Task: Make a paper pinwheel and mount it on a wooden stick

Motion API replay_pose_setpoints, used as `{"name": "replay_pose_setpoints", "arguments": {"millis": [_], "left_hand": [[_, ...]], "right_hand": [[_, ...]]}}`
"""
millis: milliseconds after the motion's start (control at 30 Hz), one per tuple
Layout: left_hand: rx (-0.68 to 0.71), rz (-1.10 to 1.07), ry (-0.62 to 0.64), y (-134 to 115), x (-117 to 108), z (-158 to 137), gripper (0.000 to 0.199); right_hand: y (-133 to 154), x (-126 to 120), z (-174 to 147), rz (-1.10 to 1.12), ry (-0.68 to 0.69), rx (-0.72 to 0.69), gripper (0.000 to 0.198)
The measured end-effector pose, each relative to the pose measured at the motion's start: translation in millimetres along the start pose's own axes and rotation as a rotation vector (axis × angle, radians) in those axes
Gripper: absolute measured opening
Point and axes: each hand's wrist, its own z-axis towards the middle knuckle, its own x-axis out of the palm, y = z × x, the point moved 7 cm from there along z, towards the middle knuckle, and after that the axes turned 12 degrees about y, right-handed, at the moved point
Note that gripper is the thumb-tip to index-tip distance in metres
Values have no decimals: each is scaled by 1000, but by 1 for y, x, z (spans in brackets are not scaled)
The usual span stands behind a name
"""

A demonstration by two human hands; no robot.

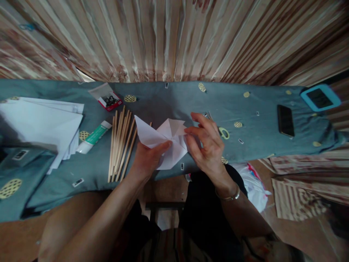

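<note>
A white paper pinwheel [177,151] with cut, folded blades is held up over the front edge of the cloth-covered surface. My left hand [145,156] grips it from the left, thumb pressed on the paper near the middle and fingers hidden behind. At the right edge of the paper, my right hand [208,143] pinches a blade between thumb and fingertips, the other fingers bent. Just left of the pinwheel lies a bundle of several thin wooden sticks [120,142]. Green-handled scissors [224,133] rest behind my right hand, partly covered by it.
A glue tube [94,137] and stacked white paper [40,125] lie to the left. An opened small red box [110,102] holds dark metal pieces. On the right are a dark phone [285,120] and a blue-framed tablet [320,97]. A striped curtain [163,40] hangs behind.
</note>
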Motion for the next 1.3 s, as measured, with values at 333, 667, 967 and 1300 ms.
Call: {"name": "replay_pose_setpoints", "arguments": {"millis": [333,667,967,1300], "left_hand": [[24,-36,47,-1,3,2,34],[-6,-39,89,-2,4,1,33],[-32,-33,89,3,3,1,34],[-15,-104,128,1,7,1,32]], "right_hand": [[16,2,0,-59,52,-143,23],[23,3,-1,-82,126,-205,28],[29,2,-5,-143,182,-260,27],[27,7,-9,-154,240,-272,30]]}}
